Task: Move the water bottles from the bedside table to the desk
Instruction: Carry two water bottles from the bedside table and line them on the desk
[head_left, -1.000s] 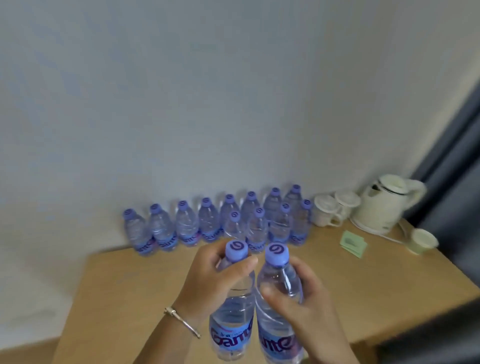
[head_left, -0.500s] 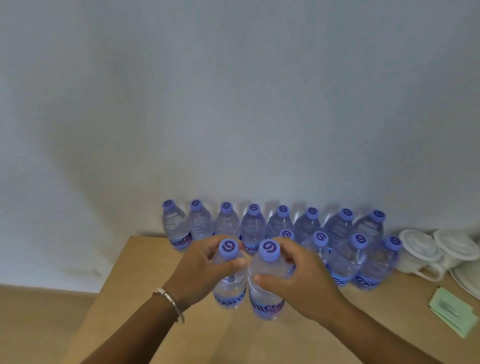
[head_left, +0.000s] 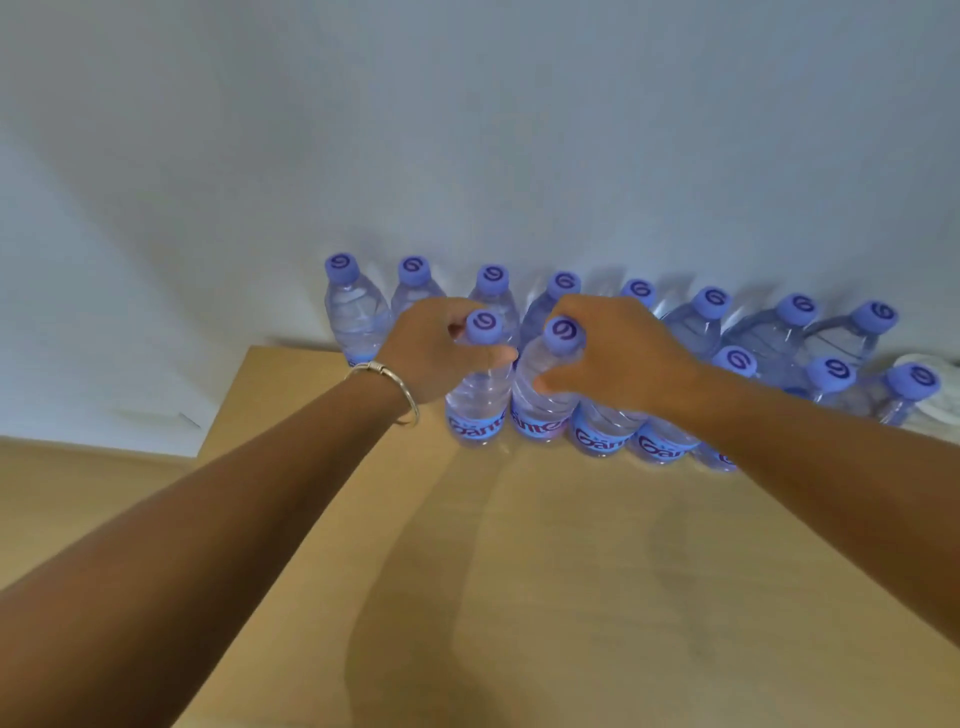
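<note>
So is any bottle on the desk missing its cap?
No, every bottle top in view on the desk carries a purple cap, including the two bottles the hands hold.

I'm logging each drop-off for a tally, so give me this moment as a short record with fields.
surface: wooden desk
left hand: grips left carried bottle near the neck
right hand: grips right carried bottle near the neck
carried bottles: upright, side by side, at the left end of the front row
back row: eight purple-capped bottles along the wall
bracelet: on left wrist
</note>
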